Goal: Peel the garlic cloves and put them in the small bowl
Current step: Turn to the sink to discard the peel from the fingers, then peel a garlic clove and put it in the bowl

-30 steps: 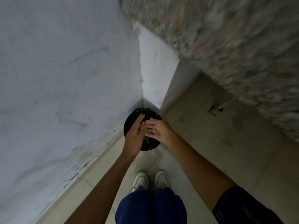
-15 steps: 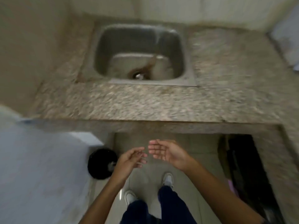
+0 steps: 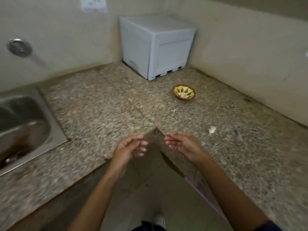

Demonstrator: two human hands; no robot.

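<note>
We hold both forearms extended forward, converging toward the inner corner of the countertop (image 3: 155,130). Our left hand (image 3: 129,150) is positioned just left of that corner, palm turned inward, fingers loosely curled and holding nothing. Our right hand (image 3: 180,142) is positioned just right of the corner, palm turned inward, fingers relaxed and slightly bent, likewise holding nothing. The two hands face each other near the corner, apart, with a gap between the fingertips. Both forearms are bare.
</note>
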